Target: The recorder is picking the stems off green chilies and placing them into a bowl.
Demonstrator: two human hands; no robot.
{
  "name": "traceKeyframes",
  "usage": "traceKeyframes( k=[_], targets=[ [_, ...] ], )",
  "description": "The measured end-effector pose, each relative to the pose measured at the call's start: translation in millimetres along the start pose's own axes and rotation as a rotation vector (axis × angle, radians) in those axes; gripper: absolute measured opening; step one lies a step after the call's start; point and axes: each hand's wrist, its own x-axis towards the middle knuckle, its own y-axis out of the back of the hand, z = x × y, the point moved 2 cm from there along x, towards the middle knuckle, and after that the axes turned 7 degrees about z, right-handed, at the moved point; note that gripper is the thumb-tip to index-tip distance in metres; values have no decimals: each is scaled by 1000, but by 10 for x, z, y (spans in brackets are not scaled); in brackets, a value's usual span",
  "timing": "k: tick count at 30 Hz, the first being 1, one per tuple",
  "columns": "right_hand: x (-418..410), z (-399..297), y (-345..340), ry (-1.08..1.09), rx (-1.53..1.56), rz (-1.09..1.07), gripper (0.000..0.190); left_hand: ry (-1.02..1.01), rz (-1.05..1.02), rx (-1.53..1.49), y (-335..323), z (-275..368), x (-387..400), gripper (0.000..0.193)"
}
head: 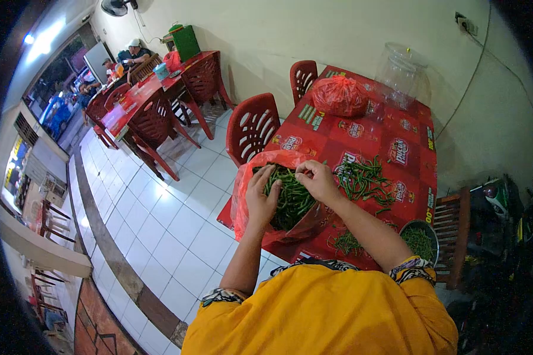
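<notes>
A red plastic bag (243, 197) full of green chillies (293, 202) stands open at the near left edge of the red-covered table (326, 137). Over the bag's mouth, my left hand (262, 195) has its fingers apart and touches the chillies on the left side. My right hand (319, 179) is at the bag's right rim, thumb and forefinger pinched on a thin pale-green piece, seemingly a chilli's stem end. Loose chillies (359, 177) lie spread right of the bag. Below my right forearm is a small heap of green stems (345, 243). Similar green bits (416, 243) fill a metal bowl (435, 239).
A knotted red bag (340, 96) and a clear plastic jar (399, 75) stand at the table's far end. Red plastic chairs (254, 126) line its left side; a wooden chair (451, 239) is at right. People (137, 52) sit at another table (126, 108).
</notes>
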Motion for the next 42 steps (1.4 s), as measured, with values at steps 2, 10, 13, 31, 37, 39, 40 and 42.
traceKeyframes(
  k=[2,10,13,31,37,39,40,42],
  targets=[
    [-24,-78,15,-2,4,-12,12,-39,-55,-29,-46,13,18,24],
    [-55,-535,155,450,-112,4,11,329,-163,-351,-140,-89,-41,15],
    [-112,-687,237,488,-184,16,10,342,-191,-387,-97,49,-38,15],
    [-417,-534,612,269,-13,-207,7,466,-747,-660,-143,317,-193,18],
    [-575,-367,710,127,52,-219,8,526,-854,-645,-248,321,-246,18],
    [-708,-170,721,-429,402,-214,8,477,-730,-601,-251,342,-233,17],
    [-804,-69,768,-449,392,-187,8,390,-690,-460,-205,401,-172,16],
    [-1031,221,857,-318,198,-117,10,427,-521,-366,-145,339,-122,14]
  ],
)
